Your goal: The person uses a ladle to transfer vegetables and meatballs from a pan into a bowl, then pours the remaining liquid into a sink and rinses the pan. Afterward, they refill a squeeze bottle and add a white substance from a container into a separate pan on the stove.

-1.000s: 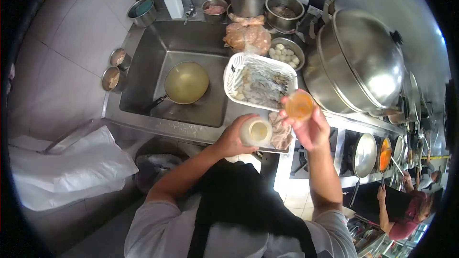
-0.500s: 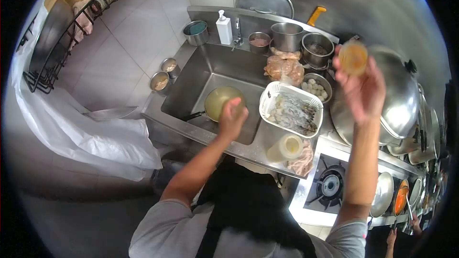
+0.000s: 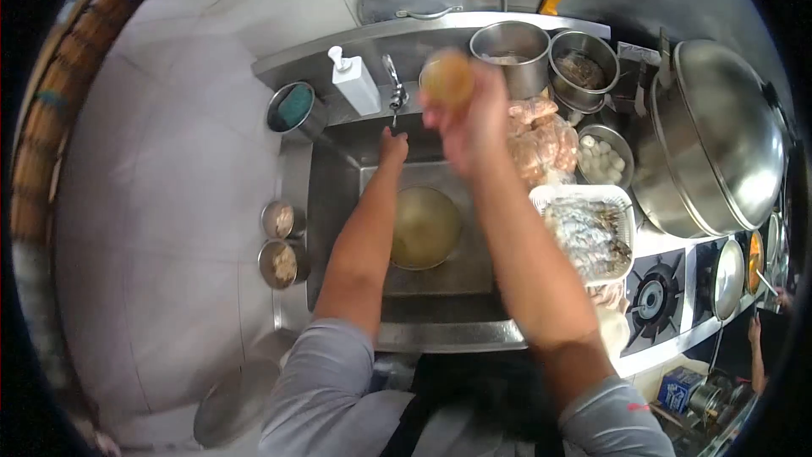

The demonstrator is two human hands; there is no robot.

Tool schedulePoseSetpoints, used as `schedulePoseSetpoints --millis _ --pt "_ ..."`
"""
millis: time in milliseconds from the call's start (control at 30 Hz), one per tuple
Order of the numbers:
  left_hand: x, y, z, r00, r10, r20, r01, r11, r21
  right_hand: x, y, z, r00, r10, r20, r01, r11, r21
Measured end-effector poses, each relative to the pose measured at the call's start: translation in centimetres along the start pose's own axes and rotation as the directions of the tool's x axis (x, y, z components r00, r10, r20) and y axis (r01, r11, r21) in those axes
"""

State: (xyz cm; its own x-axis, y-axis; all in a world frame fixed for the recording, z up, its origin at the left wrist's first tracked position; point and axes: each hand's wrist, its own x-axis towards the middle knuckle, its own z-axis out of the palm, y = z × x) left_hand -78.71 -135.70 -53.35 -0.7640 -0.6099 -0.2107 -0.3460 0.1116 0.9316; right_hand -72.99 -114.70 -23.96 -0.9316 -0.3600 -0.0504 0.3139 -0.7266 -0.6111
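Note:
My right hand (image 3: 474, 123) grips a small round tub (image 3: 448, 80) with yellow-orange contents, raised over the far side of the sink. Motion blurs both tub and fingers. My left hand (image 3: 393, 148) reaches to the back of the steel sink (image 3: 448, 283), just below the tap (image 3: 397, 93); its fingers are too small and hidden to read. In the basin, partly behind my left forearm, sits a pan (image 3: 427, 228) of cloudy yellowish liquid.
Right of the sink are a white basket (image 3: 628, 262) of shrimp, bagged pinkish meat (image 3: 541, 148), a bowl of white balls (image 3: 602, 161), and steel pots (image 3: 512, 55). A white pump bottle (image 3: 357, 85) stands behind. A gas burner (image 3: 651, 294) and another person's arm (image 3: 757, 355) lie farther right.
My left hand has gone from above the pan to the tap. My right hand has carried the tub leftward, over the sink. The camera view has shifted too.

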Motion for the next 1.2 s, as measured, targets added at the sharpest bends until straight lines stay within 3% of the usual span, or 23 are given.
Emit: schedulePoseSetpoints --millis 133,200,233,300,333,400,433,467,500,533,567,600,667,700,733,800,833,867,900,1033,1100,1167,1200 --pt "4.0 -2.3 0.6 0.932 -0.082 0.353 0.046 0.993 0.109 2.8 10.1 -8.7 0.937 0.213 -0.275 -0.212 0.977 0.033" --pt "-1.1 2.8 2.1 0.864 0.337 0.375 -0.109 0.851 -0.513 4.4 13.0 -11.8 0.893 0.276 -0.355 -0.293 0.956 0.007" --pt "-2.3 3.6 1.8 0.865 0.325 0.381 -0.092 0.851 -0.517 5.4 14.3 -12.8 0.879 0.286 -0.383 -0.321 0.947 -0.03" --pt "-3.9 4.0 0.6 0.942 -0.053 0.331 0.271 0.7 -0.661 7.5 16.8 -15.1 0.895 0.281 -0.346 -0.343 0.931 -0.129" --pt "-5.0 3.4 0.2 0.944 -0.064 0.322 0.274 0.695 -0.665 8.2 18.8 -15.8 0.891 0.294 -0.346 -0.356 0.925 -0.132" --pt "-6.8 2.7 0.6 0.83 -0.093 0.55 0.547 0.326 -0.771 10.0 23.0 -16.7 0.897 0.064 -0.436 -0.227 0.915 -0.334" --pt "-6.2 0.8 1.2 0.81 0.05 0.584 0.556 0.249 -0.793 10.2 24.2 -18.5 0.952 -0.052 -0.301 -0.16 0.756 -0.635" --pt "-5.9 0.3 1.4 0.812 0.047 0.582 0.555 0.249 -0.794 9.4 23.5 -17.9 0.952 -0.048 -0.301 -0.162 0.756 -0.634" --pt "-5.5 -0.2 1.8 0.873 -0.032 0.487 0.449 0.447 -0.774 8.0 22.6 -17.5 0.958 -0.257 -0.131 -0.022 0.387 -0.922" --pt "-5.1 -0.7 2.3 0.922 -0.084 0.377 0.343 0.63 -0.697 6.7 22.0 -17.2 0.925 -0.363 0.113 0.087 -0.086 -0.992" --pt "-3.9 -2.0 2.5 0.934 -0.14 0.33 0.289 0.838 -0.462 5.7 22.3 -17.5 0.862 -0.493 0.115 0.08 -0.092 -0.993" --pt "-2.6 -3.9 2.6 0.928 -0.151 0.341 0.303 0.838 -0.454 4.0 21.8 -17.2 0.864 -0.493 0.1 0.063 -0.092 -0.994" --pt "-0.2 -6.9 2.5 0.7 -0.314 0.642 0.639 0.678 -0.365 1.7 19.7 -16.0 0.955 -0.111 0.274 0.227 -0.319 -0.92" --pt "-4.1 0.7 -0.2 0.645 -0.429 0.633 0.732 0.584 -0.35 1.3 19.7 -16.7 0.958 -0.106 0.268 0.223 -0.318 -0.922" --pt "-4.2 -0.1 -0.1 0.643 -0.43 0.634 0.734 0.583 -0.348 1.3 19.9 -17.7 0.958 -0.056 0.282 0.253 -0.308 -0.917" --pt "-3.9 -3.0 0.6 0.764 -0.302 0.57 0.529 0.799 -0.285 2.0 21.9 -19.7 0.957 -0.007 0.291 0.276 -0.295 -0.915" --pt "-4.6 -3.5 0.8 0.758 -0.309 0.574 0.536 0.797 -0.278 3.0 23.6 -21.0 0.956 -0.087 0.281 0.268 -0.133 -0.954" --pt "-5.2 -3.7 1.1 0.843 -0.158 0.515 0.397 0.828 -0.396 3.8 24.0 -21.2 0.951 -0.164 0.262 0.271 0.03 -0.962" --pt "-5.7 -3.8 1.4 0.902 -0.004 0.431 0.244 0.83 -0.502 4.1 24.1 -21.7 0.952 -0.163 0.261 0.269 0.03 -0.963" --pt "-5.6 -5.8 2.2 0.889 0.074 0.451 0.291 0.668 -0.685 4.5 22.5 -21.5 0.944 -0.134 0.3 0.321 0.186 -0.929" --pt "-4.1 -6.7 2.4 0.821 -0.157 0.55 0.533 0.555 -0.638 4.0 21.6 -21.6 0.943 -0.125 0.31 0.331 0.223 -0.917" --pt "-4.2 -3.6 1.2 0.807 -0.16 0.569 0.544 0.578 -0.609 2.7 20.5 -21.3 0.893 -0.006 0.45 0.414 -0.378 -0.828" --pt "-4.5 -2.7 0.7 0.794 -0.169 0.584 0.553 0.6 -0.578 2.4 20.0 -20.5 0.895 -0.003 0.446 0.413 -0.376 -0.829"
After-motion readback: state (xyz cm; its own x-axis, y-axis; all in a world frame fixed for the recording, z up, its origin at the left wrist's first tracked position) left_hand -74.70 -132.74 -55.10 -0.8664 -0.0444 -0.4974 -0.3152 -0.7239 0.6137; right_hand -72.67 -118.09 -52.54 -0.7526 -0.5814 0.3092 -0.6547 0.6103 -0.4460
